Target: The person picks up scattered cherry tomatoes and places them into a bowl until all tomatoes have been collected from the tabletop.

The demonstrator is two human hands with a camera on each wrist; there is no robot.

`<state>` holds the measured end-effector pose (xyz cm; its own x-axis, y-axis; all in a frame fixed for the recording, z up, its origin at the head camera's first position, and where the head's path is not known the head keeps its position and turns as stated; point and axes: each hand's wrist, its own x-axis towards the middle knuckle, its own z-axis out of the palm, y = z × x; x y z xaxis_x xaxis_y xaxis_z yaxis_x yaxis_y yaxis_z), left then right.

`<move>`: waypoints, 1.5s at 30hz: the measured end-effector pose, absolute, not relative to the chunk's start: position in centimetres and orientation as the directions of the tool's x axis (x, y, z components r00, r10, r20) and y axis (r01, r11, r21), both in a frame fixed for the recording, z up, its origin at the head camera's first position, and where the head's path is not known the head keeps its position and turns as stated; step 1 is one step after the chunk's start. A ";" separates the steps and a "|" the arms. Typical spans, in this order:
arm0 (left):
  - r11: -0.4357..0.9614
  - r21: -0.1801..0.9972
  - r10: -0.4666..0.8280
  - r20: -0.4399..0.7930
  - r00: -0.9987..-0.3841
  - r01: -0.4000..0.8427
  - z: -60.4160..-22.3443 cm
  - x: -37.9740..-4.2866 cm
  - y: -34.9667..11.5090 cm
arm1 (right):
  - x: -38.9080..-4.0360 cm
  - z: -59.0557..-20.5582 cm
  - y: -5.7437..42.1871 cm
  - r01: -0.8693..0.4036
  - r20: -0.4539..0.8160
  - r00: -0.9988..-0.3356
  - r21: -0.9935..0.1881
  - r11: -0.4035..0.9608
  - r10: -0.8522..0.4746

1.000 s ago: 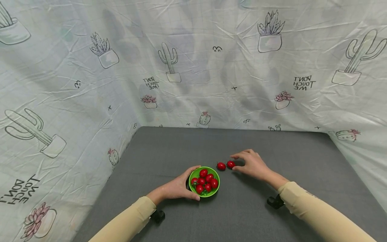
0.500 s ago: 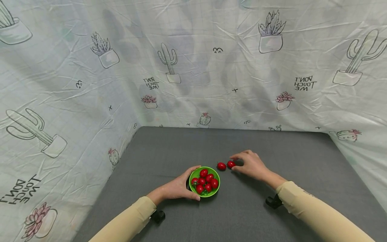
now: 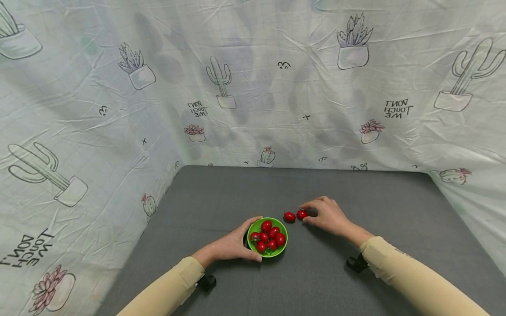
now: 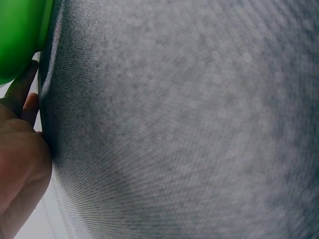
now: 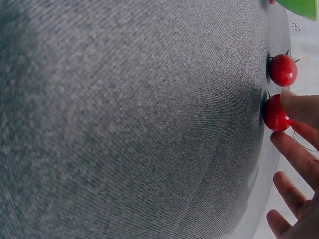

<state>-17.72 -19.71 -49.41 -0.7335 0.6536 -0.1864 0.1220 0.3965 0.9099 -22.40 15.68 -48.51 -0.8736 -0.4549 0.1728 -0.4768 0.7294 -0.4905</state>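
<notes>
My left hand [image 3: 233,244] holds the side of a small green bowl [image 3: 279,224], thumb at its near side and fingers round the far side. Several red cherry tomatoes [image 3: 280,239] fill the bowl, a few with green stems. To its right, my right hand [image 3: 329,216] pinches one cherry tomato [image 3: 302,214] on the table between thumb and fingers. In the right wrist view the thumb lies against this tomato [image 5: 275,117], while the other fingers are spread apart. A second loose cherry tomato [image 3: 289,217] lies just left of it, untouched.
A dark grey cloth covers the table [image 3: 237,193]. Behind and to the left hangs a pale curtain [image 3: 253,87] printed with cacti. Black wrist mounts [image 3: 206,283] sit under both sleeves.
My right hand has shifted very slightly left and its fingers have drawn closer round the tomato. The left hand and the bowl stay practically where they were.
</notes>
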 end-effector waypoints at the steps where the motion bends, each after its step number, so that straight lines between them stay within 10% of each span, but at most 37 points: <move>1: 0.396 0.910 0.653 -0.186 -0.734 0.122 -49.4 -17.7 -19.7 | -22.4 -48.5 15.7 -0.476 0.174 -0.874 -0.490 0.730 -0.453; 45: 0.403 0.908 0.647 -0.196 -0.736 0.112 -49.4 -17.7 -19.7 | -22.7 -47.0 16.3 -0.439 0.220 -0.898 -0.514 0.737 -0.382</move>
